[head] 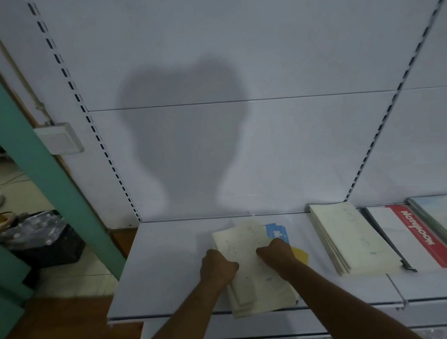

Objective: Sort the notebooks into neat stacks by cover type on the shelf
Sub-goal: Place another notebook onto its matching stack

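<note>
Head view shows the left hand (217, 267) and the right hand (275, 252), fingers curled tight on the top cream notebook (246, 250) of the uneven pile (264, 297) at the shelf (166, 267) front, so I judge the edges should be squared before joining the cream stack (353, 239).

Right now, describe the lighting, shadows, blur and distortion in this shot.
Head view: dim, bluish light; a broad shadow of the person falls on the back panel; wide-angle distortion tilts the slotted uprights inward; the cream notebooks under the left hand and right hand are motion-blurred at their top edge; no glare.
</note>
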Action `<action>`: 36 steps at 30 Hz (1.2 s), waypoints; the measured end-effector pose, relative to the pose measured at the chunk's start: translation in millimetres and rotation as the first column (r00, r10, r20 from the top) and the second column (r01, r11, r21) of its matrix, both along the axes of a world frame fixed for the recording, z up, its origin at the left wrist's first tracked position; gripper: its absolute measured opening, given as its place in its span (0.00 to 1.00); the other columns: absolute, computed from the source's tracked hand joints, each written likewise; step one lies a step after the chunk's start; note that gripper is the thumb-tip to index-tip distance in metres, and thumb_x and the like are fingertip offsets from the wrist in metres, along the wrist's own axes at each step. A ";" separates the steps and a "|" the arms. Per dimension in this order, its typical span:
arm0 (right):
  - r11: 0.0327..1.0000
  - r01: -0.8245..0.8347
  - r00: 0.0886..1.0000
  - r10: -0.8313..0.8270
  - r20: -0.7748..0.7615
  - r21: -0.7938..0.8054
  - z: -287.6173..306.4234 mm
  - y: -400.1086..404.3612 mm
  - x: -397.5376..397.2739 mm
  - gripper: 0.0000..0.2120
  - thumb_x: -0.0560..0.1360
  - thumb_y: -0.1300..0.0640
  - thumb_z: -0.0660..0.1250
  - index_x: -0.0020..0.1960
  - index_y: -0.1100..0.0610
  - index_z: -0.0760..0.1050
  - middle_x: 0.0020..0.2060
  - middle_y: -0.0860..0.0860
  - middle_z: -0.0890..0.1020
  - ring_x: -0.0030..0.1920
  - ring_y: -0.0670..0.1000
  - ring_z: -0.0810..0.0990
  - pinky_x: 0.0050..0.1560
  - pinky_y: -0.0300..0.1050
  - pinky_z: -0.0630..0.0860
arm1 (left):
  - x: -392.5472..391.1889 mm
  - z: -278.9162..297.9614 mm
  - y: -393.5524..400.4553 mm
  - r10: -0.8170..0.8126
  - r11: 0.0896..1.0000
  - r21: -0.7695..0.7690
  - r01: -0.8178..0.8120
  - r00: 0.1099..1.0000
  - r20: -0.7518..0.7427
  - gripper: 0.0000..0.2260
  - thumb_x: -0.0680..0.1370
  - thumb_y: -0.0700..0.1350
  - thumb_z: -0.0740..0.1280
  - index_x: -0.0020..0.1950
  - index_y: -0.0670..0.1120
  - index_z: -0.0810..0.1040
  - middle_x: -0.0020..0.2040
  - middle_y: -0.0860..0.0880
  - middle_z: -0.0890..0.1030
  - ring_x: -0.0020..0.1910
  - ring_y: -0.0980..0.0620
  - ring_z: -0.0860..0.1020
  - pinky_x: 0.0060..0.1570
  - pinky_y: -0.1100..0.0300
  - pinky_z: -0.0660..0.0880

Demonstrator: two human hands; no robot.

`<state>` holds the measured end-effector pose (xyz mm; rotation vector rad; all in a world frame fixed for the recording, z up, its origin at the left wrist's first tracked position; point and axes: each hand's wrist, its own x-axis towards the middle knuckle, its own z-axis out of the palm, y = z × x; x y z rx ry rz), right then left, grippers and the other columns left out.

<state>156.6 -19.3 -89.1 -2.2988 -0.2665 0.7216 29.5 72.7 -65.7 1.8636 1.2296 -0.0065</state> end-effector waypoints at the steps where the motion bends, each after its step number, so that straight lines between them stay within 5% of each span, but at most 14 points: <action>1: 1.000 -0.009 1.000 0.009 -0.025 0.004 0.5 0.2 -2.0 0.05 0.70 0.58 0.66 0.40 0.59 0.72 0.35 0.51 0.75 0.36 0.49 0.75 0.32 0.38 0.71 | -2.9 -2.0 2.2 0.020 1.000 -0.025 -0.020 1.000 0.007 0.20 0.71 0.45 0.73 0.58 0.36 0.75 0.55 0.40 0.80 0.53 0.44 0.80 0.48 0.54 0.80; 4: 0.999 -0.026 0.997 0.027 -0.066 0.018 2.2 0.4 -9.5 0.13 0.71 0.57 0.65 0.52 0.63 0.75 0.43 0.54 0.77 0.42 0.53 0.76 0.32 0.38 0.69 | -12.4 -9.3 9.8 0.151 0.960 -0.252 -0.121 0.983 0.101 0.18 0.75 0.44 0.70 0.60 0.35 0.76 0.55 0.38 0.80 0.53 0.41 0.80 0.51 0.51 0.79; 7: 0.997 -0.025 1.000 0.026 -0.010 0.071 5.4 2.4 -15.5 0.18 0.70 0.53 0.66 0.58 0.59 0.75 0.51 0.56 0.78 0.49 0.55 0.78 0.44 0.44 0.76 | -17.8 -3.0 11.2 0.273 0.887 -0.425 -0.180 0.947 0.170 0.18 0.79 0.46 0.66 0.64 0.35 0.74 0.55 0.37 0.79 0.53 0.39 0.79 0.52 0.49 0.78; 12: 0.979 0.004 0.997 0.014 -0.082 0.206 21.6 10.8 -20.7 0.25 0.73 0.48 0.66 0.66 0.57 0.69 0.56 0.55 0.76 0.53 0.55 0.77 0.53 0.52 0.77 | -17.0 17.9 9.4 0.336 0.924 -0.273 -0.268 0.910 0.244 0.20 0.83 0.51 0.56 0.67 0.37 0.68 0.61 0.37 0.76 0.57 0.39 0.76 0.58 0.48 0.75; 16: 0.983 -0.033 0.977 0.071 -0.200 0.183 37.4 12.8 -18.5 0.30 0.77 0.40 0.59 0.73 0.56 0.62 0.67 0.57 0.71 0.62 0.57 0.72 0.58 0.47 0.69 | -11.4 33.1 12.5 0.457 0.864 -0.418 -0.281 0.786 0.415 0.19 0.83 0.52 0.55 0.65 0.39 0.69 0.58 0.38 0.76 0.55 0.40 0.77 0.59 0.43 0.75; 20: 0.959 0.069 0.926 0.041 -0.376 0.275 47.9 2.5 -16.9 0.31 0.76 0.36 0.58 0.67 0.58 0.70 0.63 0.59 0.76 0.61 0.57 0.75 0.66 0.52 0.70 | -5.7 40.7 8.3 0.455 0.860 -0.474 -0.190 0.707 0.541 0.14 0.83 0.51 0.56 0.60 0.42 0.71 0.56 0.40 0.78 0.55 0.40 0.78 0.59 0.41 0.75; 23: 0.943 0.085 0.968 -0.001 -0.251 0.322 55.1 -17.6 -10.3 0.24 0.77 0.40 0.60 0.59 0.60 0.75 0.56 0.58 0.80 0.56 0.57 0.79 0.61 0.53 0.74 | 6.3 41.1 -0.7 0.413 0.874 -0.468 -0.133 0.711 0.569 0.10 0.82 0.51 0.57 0.55 0.45 0.70 0.53 0.42 0.78 0.53 0.41 0.78 0.58 0.41 0.75; 27: 0.960 0.082 0.996 -0.087 0.010 0.266 66.3 -66.0 8.0 0.10 0.78 0.44 0.60 0.49 0.50 0.73 0.41 0.44 0.77 0.40 0.42 0.75 0.35 0.36 0.68 | 34.1 39.0 -28.7 0.245 0.922 -0.386 -0.036 0.827 0.506 0.11 0.81 0.51 0.59 0.58 0.46 0.64 0.50 0.44 0.76 0.48 0.45 0.77 0.50 0.49 0.76; 31: 0.949 0.181 0.974 -0.209 0.086 0.260 71.1 -124.5 34.4 0.12 0.76 0.47 0.62 0.45 0.54 0.77 0.41 0.47 0.81 0.42 0.47 0.78 0.37 0.40 0.71 | 65.7 35.4 -77.5 0.198 0.873 -0.476 0.107 0.813 0.547 0.15 0.78 0.44 0.65 0.63 0.43 0.68 0.55 0.44 0.78 0.52 0.44 0.78 0.53 0.49 0.77; 36: 0.937 0.235 0.954 -0.273 0.124 0.260 74.7 -180.6 77.5 0.14 0.76 0.47 0.62 0.55 0.55 0.76 0.44 0.49 0.81 0.44 0.50 0.80 0.39 0.43 0.73 | 106.7 42.1 -128.3 0.140 0.836 -0.489 0.250 0.765 0.629 0.14 0.75 0.37 0.66 0.59 0.49 0.74 0.51 0.49 0.81 0.48 0.51 0.80 0.43 0.59 0.76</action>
